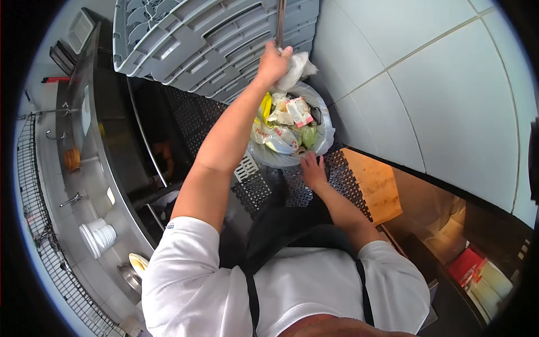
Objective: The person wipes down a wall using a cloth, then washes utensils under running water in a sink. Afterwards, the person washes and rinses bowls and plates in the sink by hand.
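My left hand is closed round a metal pole and a crumpled white cloth or bag beside it, above the far rim of a trash bin. The bin is lined with a translucent plastic bag and filled with rubbish. Inside it lie a white and pink carton, a printed plastic bag, a yellow wrapper and a green bag. At the bin's near rim, my right hand rests with its fingers apart.
Stacked grey crates stand behind the bin. A tiled wall rises on the right. Black perforated matting covers the floor. Along the left runs a metal counter with white tubs. A cardboard sheet lies right of the bin.
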The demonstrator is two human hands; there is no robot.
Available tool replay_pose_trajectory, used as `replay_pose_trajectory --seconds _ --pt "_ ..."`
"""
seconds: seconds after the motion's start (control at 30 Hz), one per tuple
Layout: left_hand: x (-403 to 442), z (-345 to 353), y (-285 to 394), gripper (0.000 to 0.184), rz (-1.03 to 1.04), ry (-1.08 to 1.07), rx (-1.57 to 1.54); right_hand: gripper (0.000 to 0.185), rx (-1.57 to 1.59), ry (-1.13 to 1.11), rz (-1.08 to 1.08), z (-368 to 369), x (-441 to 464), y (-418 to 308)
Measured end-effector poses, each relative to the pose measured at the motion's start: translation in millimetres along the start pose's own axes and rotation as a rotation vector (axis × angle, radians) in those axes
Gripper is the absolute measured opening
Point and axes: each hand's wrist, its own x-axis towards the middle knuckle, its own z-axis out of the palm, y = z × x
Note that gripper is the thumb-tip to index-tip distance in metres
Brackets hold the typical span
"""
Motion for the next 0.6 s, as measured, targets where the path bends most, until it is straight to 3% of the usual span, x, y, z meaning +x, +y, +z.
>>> replay_pose_trajectory --seconds 0.1,0.3,0.4,0.47,0.57,0.6 --pt "-5.4 4.2 -7.2 0.062 0.026 -0.022 0.013 0.071 0.109 -0.137 0.031 -14.2 2.3 -2.7" --pt "-115.8 -37.8 -80.5 0.043 0.01 0.051 -0.028 0.071 0.329 0.074 0.057 -43.6 -4.0 9.0" --pt "-234.8 -71.2 -114.9 0.036 -0.173 0.031 0.066 0.072 0.362 0.063 0.064 -57.2 -6.4 20.9" --pt "-317.5 -97.9 -119.3 0.04 -0.463 -0.038 0.082 0.072 0.363 0.003 0.013 -64.6 -1.9 23.1" --pt "-434.4 -102.4 -147.3 0.04 -0.712 0.355 0.008 0.067 0.323 -0.178 -0.146 -72.8 9.7 33.6" --pt "-462.1 -103.2 -139.4 0.037 -0.829 0.583 -0.322 0.066 0.318 -0.312 -0.236 -79.8 16.0 36.9"
